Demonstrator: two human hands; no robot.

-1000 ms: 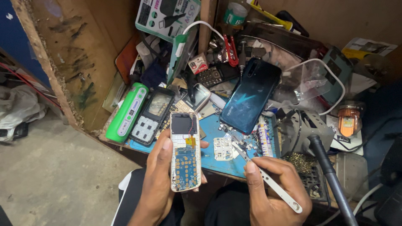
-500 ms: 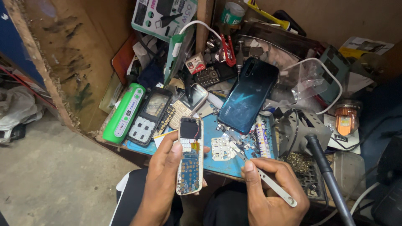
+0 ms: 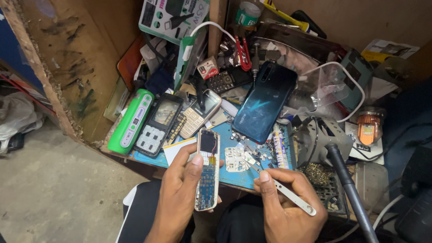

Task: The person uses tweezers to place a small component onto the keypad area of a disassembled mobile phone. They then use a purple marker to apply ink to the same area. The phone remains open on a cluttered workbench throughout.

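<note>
At the far left of the cluttered surface a green power bank lies beside an opened keypad phone. An opened keypad handset, circuit board exposed, is clasped upright in the left hand, just off the surface's near edge. A loose white keypad membrane lies on the blue mat. Metal tweezers are pinched in the right hand, tips near the membrane. A slip of those tips could likely scratch the exposed board or scatter small parts.

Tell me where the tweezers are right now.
In the head view the tweezers are low and right of centre, held in the right hand, tips pointing up-left toward the small white circuit board on the blue mat.
</note>
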